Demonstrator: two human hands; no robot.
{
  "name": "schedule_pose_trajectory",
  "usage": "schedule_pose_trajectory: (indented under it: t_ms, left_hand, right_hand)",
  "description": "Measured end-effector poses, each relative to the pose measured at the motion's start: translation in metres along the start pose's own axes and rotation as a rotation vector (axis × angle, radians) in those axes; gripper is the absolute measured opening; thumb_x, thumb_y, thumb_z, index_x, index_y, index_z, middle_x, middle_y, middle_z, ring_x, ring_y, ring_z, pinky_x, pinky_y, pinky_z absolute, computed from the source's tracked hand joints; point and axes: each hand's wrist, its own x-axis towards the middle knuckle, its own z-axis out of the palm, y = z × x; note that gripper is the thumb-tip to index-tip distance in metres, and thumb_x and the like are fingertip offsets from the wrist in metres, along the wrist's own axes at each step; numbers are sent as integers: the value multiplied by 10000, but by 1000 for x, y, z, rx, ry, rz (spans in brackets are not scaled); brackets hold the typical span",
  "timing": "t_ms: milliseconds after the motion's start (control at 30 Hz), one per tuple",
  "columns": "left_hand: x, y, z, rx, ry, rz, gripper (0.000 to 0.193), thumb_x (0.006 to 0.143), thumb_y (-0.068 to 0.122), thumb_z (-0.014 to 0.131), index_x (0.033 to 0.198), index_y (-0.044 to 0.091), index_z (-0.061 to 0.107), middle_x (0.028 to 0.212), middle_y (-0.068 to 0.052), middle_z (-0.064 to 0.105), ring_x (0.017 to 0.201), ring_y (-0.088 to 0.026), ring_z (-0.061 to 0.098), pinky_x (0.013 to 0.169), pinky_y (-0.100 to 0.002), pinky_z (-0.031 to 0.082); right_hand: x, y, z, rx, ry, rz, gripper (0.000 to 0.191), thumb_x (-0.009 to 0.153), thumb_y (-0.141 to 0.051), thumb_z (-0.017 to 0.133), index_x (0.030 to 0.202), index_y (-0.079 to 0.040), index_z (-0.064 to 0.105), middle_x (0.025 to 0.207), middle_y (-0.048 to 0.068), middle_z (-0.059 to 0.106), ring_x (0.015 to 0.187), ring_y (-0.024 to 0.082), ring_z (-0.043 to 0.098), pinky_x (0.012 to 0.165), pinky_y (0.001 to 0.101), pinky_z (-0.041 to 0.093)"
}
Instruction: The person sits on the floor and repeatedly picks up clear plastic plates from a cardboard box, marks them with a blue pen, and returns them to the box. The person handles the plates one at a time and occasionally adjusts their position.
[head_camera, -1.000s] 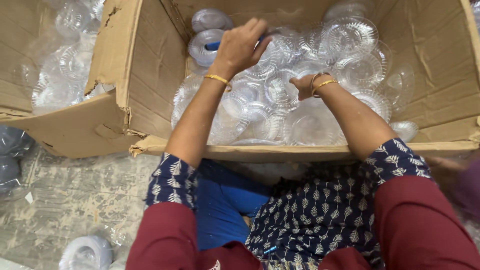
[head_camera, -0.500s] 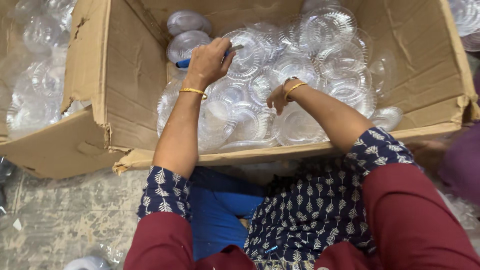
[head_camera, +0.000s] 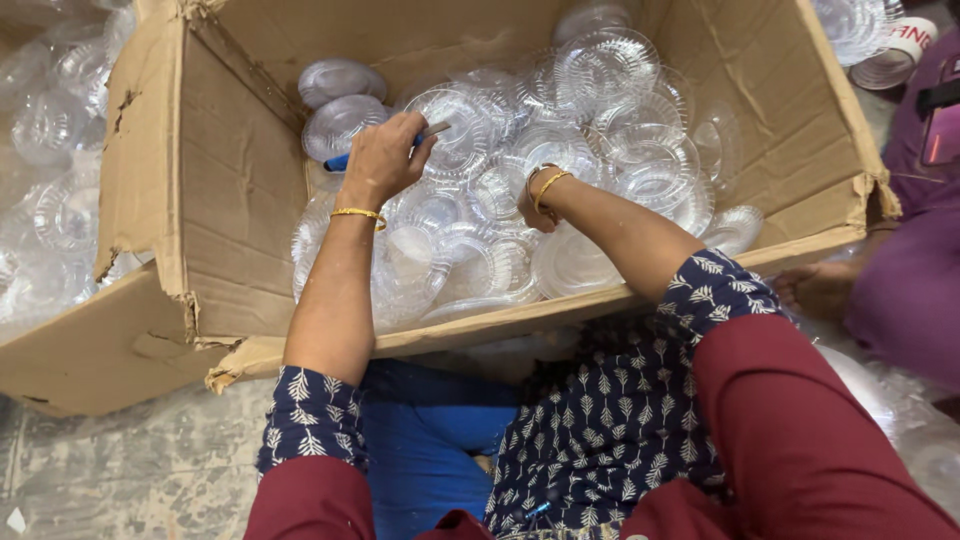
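the left hand (head_camera: 378, 160) is over the left part of an open cardboard box (head_camera: 215, 190), its fingers (head_camera: 408, 150) curled tight around a slim tool with a blue handle (head_camera: 338, 162) and a grey tip that pokes out past the knuckles toward the middle of the box. a gold bangle (head_camera: 356, 213) sits on that wrist. the right hand (head_camera: 535, 205) is pushed down among the clear plastic lids (head_camera: 600, 70) that fill the box, with two bangles on its wrist; the fingers are buried in the pile, so i cannot tell whether they are spread or gripping anything. the lids lie loose and overlapping, round and ribbed, heaped from the near wall to the far one. more clear lids (head_camera: 50, 130) lie outside the box to the left, beyond its torn flap. at the right edge a second person's hand (head_camera: 815, 290) rests low beside the box corner, next to purple cloth (head_camera: 915, 280).
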Motion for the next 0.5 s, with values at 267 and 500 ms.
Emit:
schedule_pose_trajectory:
  t_ms: [267, 500]
  left_hand:
    - [0, -1, 3, -3, -9, -6, 202, 968, 257, 723, 965, 89, 611, 902, -104, 693, 756, -375, 668, 633, -487, 509]
    - [1, -2, 4, -7, -48, -24, 216, 971, 253, 720, 945, 74, 602, 911, -109, 696, 764, -383, 662, 641, -490, 505]
  right_hand:
    - [-5, 0, -3, 113, 57, 6, 354, 777, -135, 723, 1119, -63, 775, 1106, 135, 779, 979, 257, 741, 824, 424, 584]
    - [1, 7, -3, 81, 62, -67, 352, 851, -176, 705, 1191, -93, 737, 1169, 65, 768, 1063, 236, 727, 902, 442, 582]
